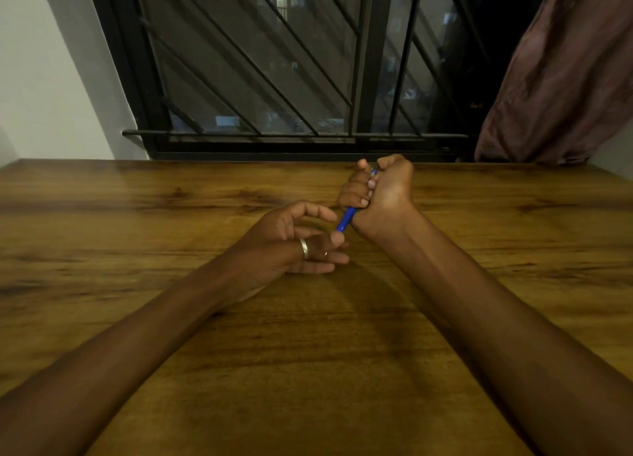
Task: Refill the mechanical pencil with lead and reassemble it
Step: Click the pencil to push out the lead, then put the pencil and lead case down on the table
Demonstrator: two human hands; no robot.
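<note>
A: Head view, the only one. Where's the pencil?

B: The blue mechanical pencil (346, 221) is in the right hand (376, 195), fist wrapped round the barrel. It slants. One end pokes out at the top of the fist toward the window, the other points down at the left hand.

A: Left hand?

B: The left hand (301, 246) is low at the worktop (137, 216), fingers loosely curled, thumb tip right at the pencil's near end. There's a ring (304, 249) on one finger. I cannot tell whether it pinches a lead or a cap; it's too small and a bit blurred.

A: Step?

B: My guess is work at the near end, feeding lead or seating a part. No loose lead, cap or lead case shows, so how far along is unclear.

A: Next move needs?

B: Fine alignment, I'd judge. The right hand keeps the barrel steady, and the left brings thumb and finger straight along the axis. Lead would likely snap if pushed sideways.

A: Edges, room?

B: The right hand is near the worktop's far edge, with the barred window (274, 62) just behind and the curtain (565, 79) at far right. Little room forward. There's open wood to the left, right and toward the person, with the forearms reaching across it. A dropped part by that far edge could roll off behind. Working closer in looks safer.
</note>
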